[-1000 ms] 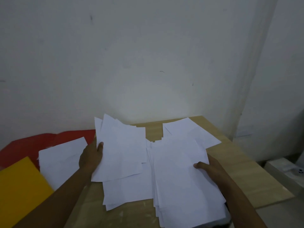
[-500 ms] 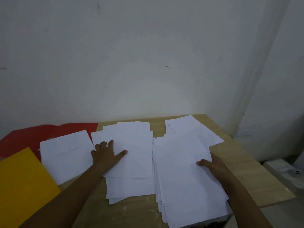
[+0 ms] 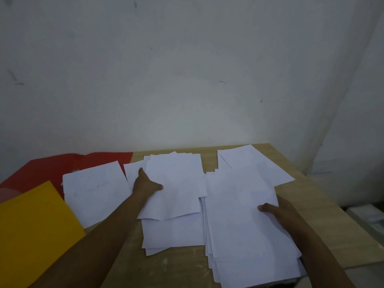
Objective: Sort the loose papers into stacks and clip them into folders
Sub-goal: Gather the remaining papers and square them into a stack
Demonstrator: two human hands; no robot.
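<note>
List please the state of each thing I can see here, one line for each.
Left hand: grips the middle paper pile's top sheets, thumb on top.
Right hand: holds the right paper stack, thumb on top.
Middle paper pile: uneven, near edge lifted.
Left sheet: flat, untouched.
Yellow folder: closed, flat.
Red folder: flat, partly covered.

I take the middle stack of papers (image 3: 174, 204) as my mark on the table (image 3: 311, 194). My left hand (image 3: 145, 185) lies at its left edge, thumb on the top sheets, which are lifted off the sheets below. Just to the right, touching it, lies the bigger stack (image 3: 245, 215), with my right hand (image 3: 278, 206) at its right edge, thumb on top. Behind that one lie two loose sheets (image 3: 249, 161). Left of my mark lies a single sheet (image 3: 93, 190), resting on one folder (image 3: 52, 167); another folder (image 3: 31, 225) sits nearer me, far left.
</note>
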